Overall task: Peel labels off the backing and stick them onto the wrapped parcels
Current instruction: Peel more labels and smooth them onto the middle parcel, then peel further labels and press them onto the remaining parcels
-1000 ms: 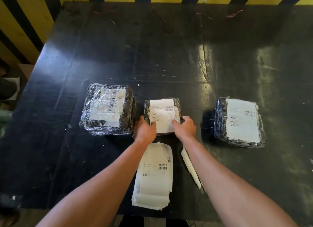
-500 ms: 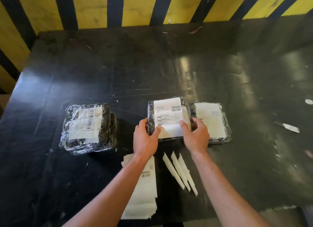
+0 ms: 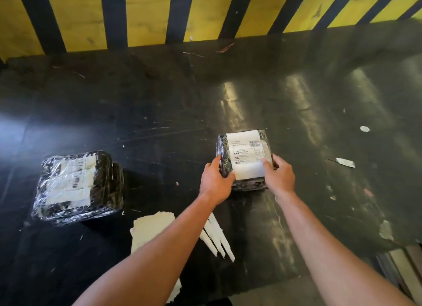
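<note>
Between my two hands is a small black parcel (image 3: 244,156) in clear wrap with a white printed label on top. My left hand (image 3: 214,182) grips its left near corner. On its right near side, my right hand (image 3: 279,176) holds it with the thumb on the label. Under it shows a dark wrapped edge (image 3: 250,185), seemingly another parcel. A larger wrapped parcel (image 3: 77,187) with barcode labels lies at the left. A stack of white label sheets (image 3: 153,228) lies near me, partly hidden by my left forearm.
Three narrow white backing strips (image 3: 217,239) lie fanned between my forearms. Paper scraps (image 3: 346,162) dot the right side of the black table (image 3: 159,114). A yellow and black striped wall (image 3: 146,15) closes the far edge. The table's near right corner ends at about (image 3: 386,244).
Both hands carried the small labelled parcel to the right, up to and over the labelled parcel that lay on the right. The view has also swung right.
</note>
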